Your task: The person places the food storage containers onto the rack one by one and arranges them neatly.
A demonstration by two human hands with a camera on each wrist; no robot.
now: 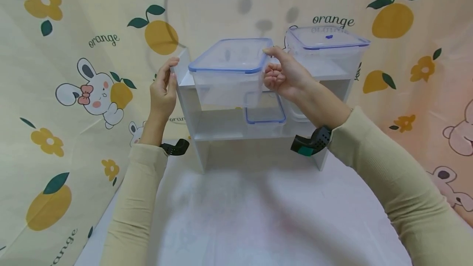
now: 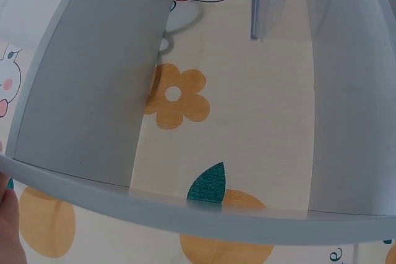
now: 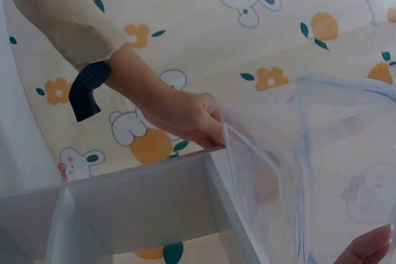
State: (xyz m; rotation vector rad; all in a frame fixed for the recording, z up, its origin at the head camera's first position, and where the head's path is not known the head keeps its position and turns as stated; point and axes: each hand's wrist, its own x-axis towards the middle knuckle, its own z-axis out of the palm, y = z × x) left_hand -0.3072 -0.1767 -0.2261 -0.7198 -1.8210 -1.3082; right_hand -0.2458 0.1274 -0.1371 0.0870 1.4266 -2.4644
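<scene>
A large clear plastic food container (image 1: 218, 89) with a blue-edged lid (image 1: 229, 54) is at the top left of a white shelf unit (image 1: 221, 125), its front overlapping the top board in the head view. My right hand (image 1: 290, 75) pinches its right rim, thumb on the lid's edge and the other fingers curled below. In the right wrist view, one fingertip (image 3: 370, 246) shows beside the clear wall. With my left hand (image 1: 163, 89) I grip the upper left side panel of the shelf, thumb toward the front. The left wrist view mostly holds the shelf's inside.
Another large lidded container (image 1: 325, 60) stands on the top board at the right. A smaller blue-rimmed container (image 1: 265, 124) sits on the middle board, with one more partly behind my right forearm. A printed cloth (image 1: 92, 134) hangs behind; a white surface (image 1: 236, 216) lies in front.
</scene>
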